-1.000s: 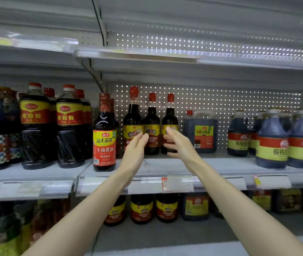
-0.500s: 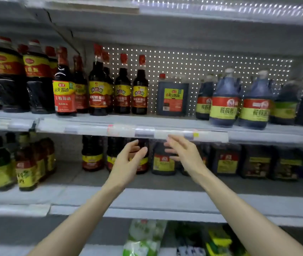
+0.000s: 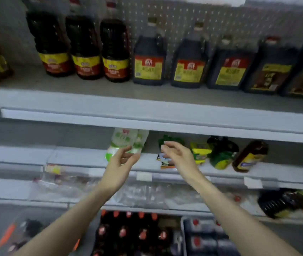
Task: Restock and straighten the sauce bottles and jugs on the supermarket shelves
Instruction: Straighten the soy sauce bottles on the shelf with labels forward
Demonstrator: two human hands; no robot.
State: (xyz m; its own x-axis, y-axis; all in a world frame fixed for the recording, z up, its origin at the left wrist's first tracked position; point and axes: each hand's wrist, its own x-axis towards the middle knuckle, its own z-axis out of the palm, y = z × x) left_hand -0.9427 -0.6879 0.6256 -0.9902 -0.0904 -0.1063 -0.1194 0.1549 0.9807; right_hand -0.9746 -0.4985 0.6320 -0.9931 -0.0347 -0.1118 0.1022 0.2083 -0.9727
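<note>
White-green pouch sits just beyond your left hand; your right hand hovers apart, both with fingers relaxed, holding nothing.

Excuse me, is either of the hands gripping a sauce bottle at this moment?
No, the left hand and right hand both reach open toward the pouch shelf, with no bottle in either.

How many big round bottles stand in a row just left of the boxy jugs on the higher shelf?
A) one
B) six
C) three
C: three round bottles with yellow-and-red labels stand side by side on the upper shelf, right next to the first boxy jug.
</note>
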